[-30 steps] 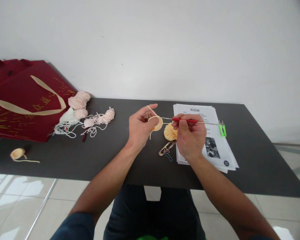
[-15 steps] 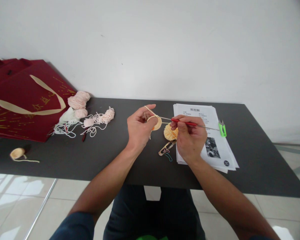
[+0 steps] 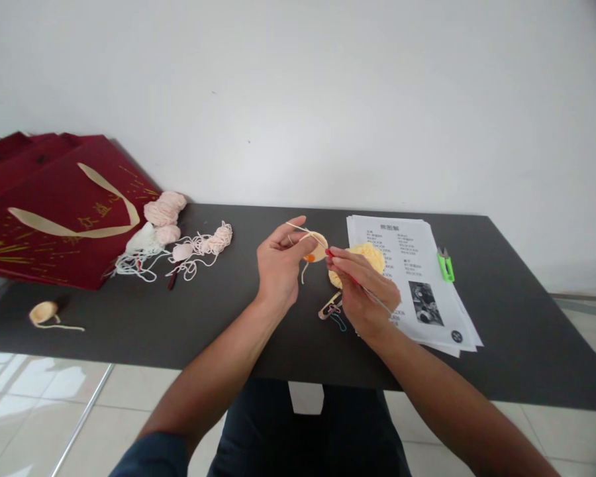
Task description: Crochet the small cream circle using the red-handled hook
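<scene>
My left hand pinches a small round cream crochet piece, with a strand of yarn running over the raised index finger. An orange spot shows on the piece beside my thumb, and a short yarn tail hangs beneath. My right hand is closed around a crochet hook with a red grip; its metal shaft sticks out behind the hand. The hook's front end is at the piece's right edge, its tip too small to make out. Behind my right hand lies a yellow yarn ball, partly covered by the fingers.
Printed sheets lie to the right, with green thread snips on their edge. Stitch markers are near my right wrist. At left are dark red gift bags, pale yarn and a small cream crocheted cup.
My right hand has come left and lower, bringing the hook from a distance to the edge of the crochet piece. More of the yellow ball shows. The whole view has shifted slightly.
</scene>
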`<state>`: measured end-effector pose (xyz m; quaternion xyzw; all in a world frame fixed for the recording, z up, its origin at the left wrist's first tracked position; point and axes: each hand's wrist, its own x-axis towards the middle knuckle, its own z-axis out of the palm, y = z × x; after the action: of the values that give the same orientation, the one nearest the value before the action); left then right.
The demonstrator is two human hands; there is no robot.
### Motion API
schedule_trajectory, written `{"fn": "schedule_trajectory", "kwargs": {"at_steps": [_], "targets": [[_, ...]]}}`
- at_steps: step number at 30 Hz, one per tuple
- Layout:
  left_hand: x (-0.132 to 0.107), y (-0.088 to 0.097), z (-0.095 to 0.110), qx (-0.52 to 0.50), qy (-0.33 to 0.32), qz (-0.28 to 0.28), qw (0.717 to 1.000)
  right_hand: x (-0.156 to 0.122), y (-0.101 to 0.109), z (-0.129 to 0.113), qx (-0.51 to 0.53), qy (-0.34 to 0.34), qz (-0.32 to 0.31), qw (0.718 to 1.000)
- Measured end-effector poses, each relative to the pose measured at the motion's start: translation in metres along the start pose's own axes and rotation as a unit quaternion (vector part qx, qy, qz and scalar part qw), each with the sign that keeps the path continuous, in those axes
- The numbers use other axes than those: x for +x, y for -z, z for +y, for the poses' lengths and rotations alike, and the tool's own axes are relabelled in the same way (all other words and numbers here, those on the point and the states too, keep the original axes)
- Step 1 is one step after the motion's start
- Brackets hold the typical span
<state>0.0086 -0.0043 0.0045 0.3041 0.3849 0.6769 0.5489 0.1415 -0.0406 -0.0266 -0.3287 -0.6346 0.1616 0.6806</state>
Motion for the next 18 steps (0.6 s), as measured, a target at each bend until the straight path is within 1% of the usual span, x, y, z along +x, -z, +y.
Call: {"fn": "schedule_trajectory", "kwargs": {"at_steps": [3, 5, 8, 11, 13, 16, 18], "targets": [[0.003, 0.001, 0.003, -0.044, 0.065, -0.041, 0.996, 0.001, 0.001, 0.004, -0.007, 0.008, -0.01, 1.0], [0.005, 0.002, 0.006, -0.068, 0.092, -0.062, 0.992, 0.002, 0.001, 0.003, 0.003, -0.003, -0.01, 1.0], [0.007, 0.003, 0.01, -0.087, 0.116, -0.082, 0.986, 0.005, -0.001, 0.001, 0.051, -0.06, 0.012, 0.997], [0.007, 0.005, 0.012, -0.071, 0.115, -0.098, 0.986, 0.012, -0.002, 0.0, 0.124, -0.132, 0.057, 0.982], [0.008, 0.006, 0.013, -0.04, 0.104, -0.104, 0.988, 0.018, 0.0, 0.002, 0.156, -0.165, 0.049, 0.973], [0.009, 0.008, 0.013, 0.019, 0.086, -0.115, 0.989, 0.027, 0.007, 0.008, 0.183, -0.169, 0.035, 0.968], [0.009, 0.009, 0.012, 0.055, 0.075, -0.117, 0.989, 0.031, 0.012, 0.009, 0.169, -0.149, 0.025, 0.974]]}}
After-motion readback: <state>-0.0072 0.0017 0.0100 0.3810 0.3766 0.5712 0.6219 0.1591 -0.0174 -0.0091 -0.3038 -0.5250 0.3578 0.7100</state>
